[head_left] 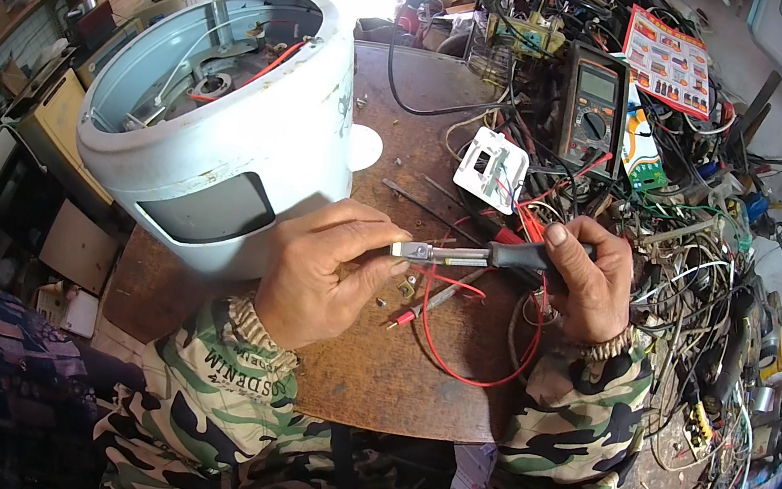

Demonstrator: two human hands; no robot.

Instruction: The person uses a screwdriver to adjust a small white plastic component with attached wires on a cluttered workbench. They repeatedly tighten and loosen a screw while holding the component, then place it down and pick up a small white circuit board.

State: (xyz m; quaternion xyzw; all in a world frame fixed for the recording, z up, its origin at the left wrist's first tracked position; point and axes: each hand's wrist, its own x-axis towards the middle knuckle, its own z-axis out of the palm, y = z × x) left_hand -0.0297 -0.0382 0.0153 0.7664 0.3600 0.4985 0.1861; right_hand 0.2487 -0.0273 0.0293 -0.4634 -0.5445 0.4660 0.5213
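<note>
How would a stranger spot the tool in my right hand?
Find the large pale blue drum on the brown table. Right of it, the right hand grips the tool, pointing toward the left hand. A thick dark handle and metal shaft set it apart from the thin red wire below.

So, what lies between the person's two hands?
In the head view, a grey-handled tool extends from the right hand to a small metallic piece pinched by the left hand; a red wire loops below.
</note>
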